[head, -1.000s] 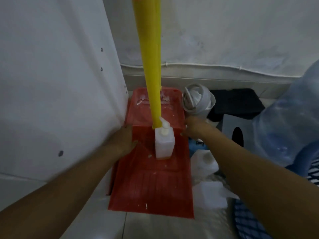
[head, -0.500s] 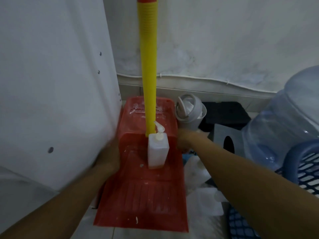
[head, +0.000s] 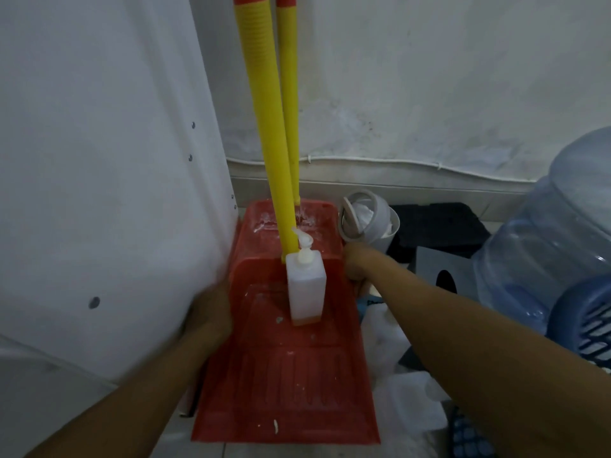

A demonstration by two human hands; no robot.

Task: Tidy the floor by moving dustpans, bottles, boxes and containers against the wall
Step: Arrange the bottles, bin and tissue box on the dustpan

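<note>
A red dustpan [head: 284, 385] with a long yellow handle [head: 267, 127] lies on the floor in the corner, its back toward the wall. A second red dustpan [head: 317, 219] with its own yellow handle stands right behind it. A white pump bottle [head: 305, 289] stands upright inside the front dustpan. My left hand [head: 208, 322] grips the dustpan's left side wall, squeezed against a white panel. My right hand [head: 355, 266] holds the right side wall near the back; its fingers are hidden behind the rim.
A white panel [head: 99, 193] closes off the left side. To the right stand a white lidded bin [head: 370, 223], a black box [head: 436, 229], a grey box [head: 443, 269], a large blue water jug [head: 545, 259] and a blue basket [head: 588, 322]. White plastic containers [head: 406, 408] lie beside the dustpan.
The view has tilted down and back, so the dustpans sit lower in the frame and both yellow handles now show. My hands stay on the dustpan's sides.
</note>
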